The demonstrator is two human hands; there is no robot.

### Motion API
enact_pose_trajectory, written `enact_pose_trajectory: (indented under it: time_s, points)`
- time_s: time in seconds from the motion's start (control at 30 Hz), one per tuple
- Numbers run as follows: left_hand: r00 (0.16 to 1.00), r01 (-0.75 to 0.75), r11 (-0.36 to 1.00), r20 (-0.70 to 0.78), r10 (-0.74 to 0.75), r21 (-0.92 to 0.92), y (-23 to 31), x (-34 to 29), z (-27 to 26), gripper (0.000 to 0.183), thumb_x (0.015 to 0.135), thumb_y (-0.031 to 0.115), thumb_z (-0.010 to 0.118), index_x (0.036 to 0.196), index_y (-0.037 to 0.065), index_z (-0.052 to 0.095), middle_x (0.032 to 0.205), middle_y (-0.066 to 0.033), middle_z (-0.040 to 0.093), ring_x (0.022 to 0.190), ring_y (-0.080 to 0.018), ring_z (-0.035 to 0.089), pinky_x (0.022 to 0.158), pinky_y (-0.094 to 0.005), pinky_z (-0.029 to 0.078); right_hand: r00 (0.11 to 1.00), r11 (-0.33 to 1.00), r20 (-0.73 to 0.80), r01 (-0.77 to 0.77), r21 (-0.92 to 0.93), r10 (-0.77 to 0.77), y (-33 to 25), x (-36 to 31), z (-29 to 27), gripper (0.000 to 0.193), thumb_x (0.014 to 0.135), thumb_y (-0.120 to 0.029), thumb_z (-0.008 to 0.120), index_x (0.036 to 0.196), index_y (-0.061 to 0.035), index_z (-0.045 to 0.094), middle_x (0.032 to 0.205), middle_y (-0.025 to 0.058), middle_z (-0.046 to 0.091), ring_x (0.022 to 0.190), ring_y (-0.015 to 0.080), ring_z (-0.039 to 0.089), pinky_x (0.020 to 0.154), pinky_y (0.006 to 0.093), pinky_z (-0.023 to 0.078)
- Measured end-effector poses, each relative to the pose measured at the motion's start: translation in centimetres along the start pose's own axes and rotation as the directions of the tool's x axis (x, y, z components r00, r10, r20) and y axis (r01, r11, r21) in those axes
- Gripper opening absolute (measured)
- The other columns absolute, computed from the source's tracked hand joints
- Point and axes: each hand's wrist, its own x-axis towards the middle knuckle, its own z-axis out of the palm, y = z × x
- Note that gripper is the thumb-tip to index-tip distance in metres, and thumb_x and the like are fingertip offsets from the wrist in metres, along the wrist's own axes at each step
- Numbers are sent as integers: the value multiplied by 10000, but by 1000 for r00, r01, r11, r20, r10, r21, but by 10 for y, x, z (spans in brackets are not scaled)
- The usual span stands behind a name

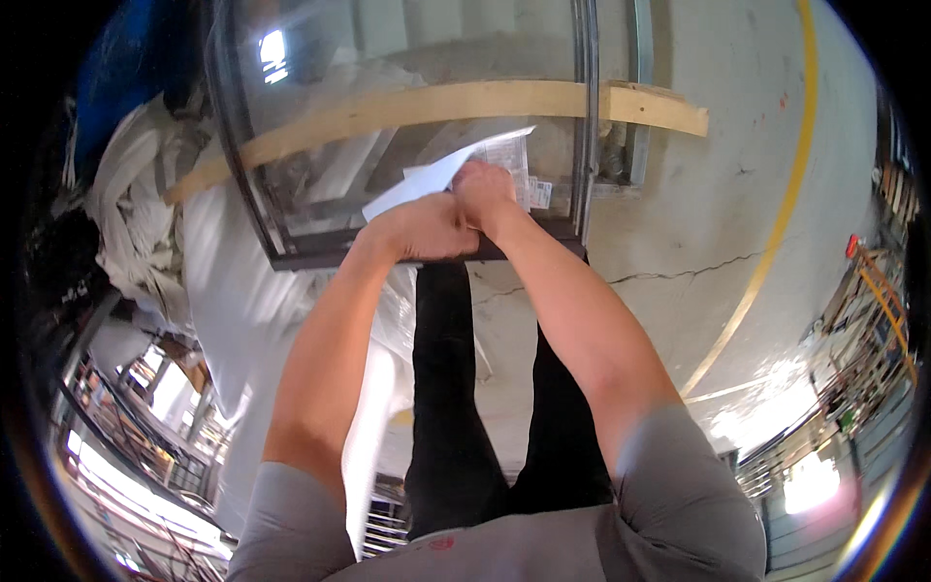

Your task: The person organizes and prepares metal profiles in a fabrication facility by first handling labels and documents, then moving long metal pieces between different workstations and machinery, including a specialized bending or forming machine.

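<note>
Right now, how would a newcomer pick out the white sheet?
Find the dark-framed glass panel at the top, crossed by a wooden strip. Below the strip in the picture, just above the left hand, the white sheet slants up rightward. Unlike the printed paper beside it, its visible face looks plain.

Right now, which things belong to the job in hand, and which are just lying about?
Apparently in use:
left hand, right hand
white paper
dark-framed glass pane

Apparently lying about:
wooden strip
white sheeting
crumpled pale bundle, far left
</note>
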Motion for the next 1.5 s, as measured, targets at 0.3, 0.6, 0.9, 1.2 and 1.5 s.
enact_pose_trajectory:
  time_s: [0.3,0.6,0.9,1.2,1.5]
  points:
    - [730,-254,817,-452,513,517,-103,54,4,291,730,81,684,1017,39,681,932,-113,672,996,-347,592,886,-426,491,931,885,-101,-295,361,351,-22,-1,-17,436,953,-448,523,993,-63,723,990,172,714,940,369,679,811,464,532]
    - [628,-119,759,-543,557,640,-136,61,-1,248,702,116,704,932,53,636,836,-98,621,896,-315,583,830,-423,497,472,942,-816,-184,281,335,79,-65,43,197,841,-106,702,1032,-62,674,966,120,626,870,331,636,696,422,538]
    - [480,-161,707,-571,666,689,-127,78,-10,446,692,82,718,1123,65,602,1082,-133,584,1046,-362,528,907,-446,484,434,953,-849,-110,282,302,80,-62,41,152,800,-32,721,944,-80,720,903,59,649,817,270,646,697,365,530]
    - [517,-73,715,-586,623,696,-148,94,7,577,729,182,709,1260,46,529,1206,-217,500,1115,-426,476,1038,-556,371,447,922,-818,-45,384,362,85,-60,40,157,781,-12,727,928,-65,711,904,97,634,803,286,631,702,371,516]
    - [521,-47,706,-585,621,707,-150,101,9,551,720,138,692,1241,60,529,1191,-196,515,1087,-392,501,1050,-541,368,509,933,-797,-39,357,327,89,-62,35,97,809,-31,707,898,-43,670,881,107,608,803,298,610,701,401,502]
